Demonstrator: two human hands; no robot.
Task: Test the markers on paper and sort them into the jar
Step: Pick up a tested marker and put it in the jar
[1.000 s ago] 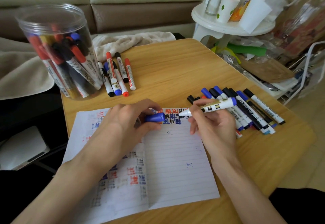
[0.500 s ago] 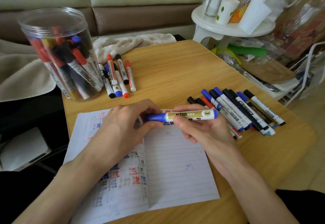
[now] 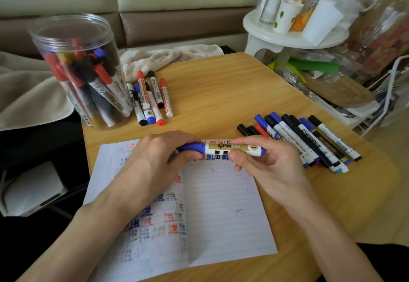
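A blue marker (image 3: 230,148) with a gold and white label lies level just above the lined paper (image 3: 217,211). My left hand (image 3: 161,160) grips its blue cap end and my right hand (image 3: 263,160) pinches the barrel. The cap sits on the marker. A clear plastic jar (image 3: 81,69) at the table's back left holds several red, black and blue markers. Right of the jar lies a small group of markers (image 3: 152,98). Another row of markers (image 3: 309,140) lies on the right of the table, behind my right hand.
The wooden table (image 3: 221,95) ends close on the right. A white round side table (image 3: 294,31) with cups and bottles stands behind it, with bags and a wire rack (image 3: 389,95) beside it. A beige cloth (image 3: 168,57) lies at the table's back edge.
A second ago my right hand held the uncapped marker tip-down at the paper while my left held the cap. The marker turned level and the cap went onto it.
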